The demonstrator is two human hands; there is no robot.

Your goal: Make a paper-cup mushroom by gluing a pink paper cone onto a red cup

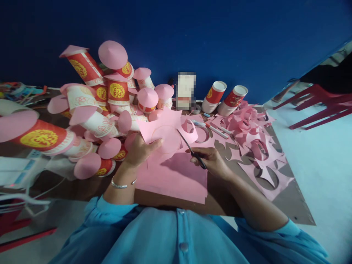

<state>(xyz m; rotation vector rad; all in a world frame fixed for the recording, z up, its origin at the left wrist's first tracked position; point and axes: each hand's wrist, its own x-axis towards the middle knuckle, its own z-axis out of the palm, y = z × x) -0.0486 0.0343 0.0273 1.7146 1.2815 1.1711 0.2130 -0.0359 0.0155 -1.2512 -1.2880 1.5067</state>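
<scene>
My left hand (140,149) grips a sheet of pink paper (167,137) by its left side, thumb on top. A circle is drawn on that sheet, and part of its edge is cut away, with a curved strip hanging at the right. My right hand (208,161) is closed round the dark handles of a pair of scissors (189,146), whose blades point up and left at the circle's right edge. Beneath both hands lies a stack of pink sheets (176,179) on the brown table (222,201).
Paper cups with pink cone tops (118,91) crowd the left side. Two stacks of cups (214,97) stand at the back, near markers (217,130) and a roll of tape (202,135). Pink paper scraps (254,132) heap at the right. A red stool (316,99) stands beyond.
</scene>
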